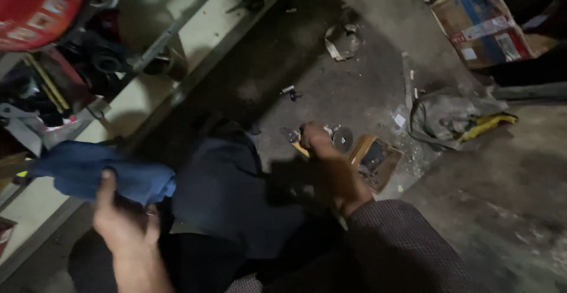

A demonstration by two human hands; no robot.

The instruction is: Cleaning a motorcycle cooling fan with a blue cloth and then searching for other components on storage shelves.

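Seen from above, a person crouches over a gritty concrete floor. The left hand point(121, 219) has its fingers curled around a soft, crumpled blue cloth point(88, 172), thumb pressed on top. The right hand point(331, 166) is clenched around yellow-handled pliers point(293, 138), whose metal tip pokes out just beyond the knuckles, near a round metal disc point(342, 138) and a small open cardboard box point(375, 160). A firm, steady grip on the pliers seems wise.

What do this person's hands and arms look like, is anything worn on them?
Both hands are bare, with no gloves or rings that show. The left hand leads into an uncovered forearm. The right hand comes out of a long sleeve of dark fabric with a fine check pattern, reaching to the wrist.
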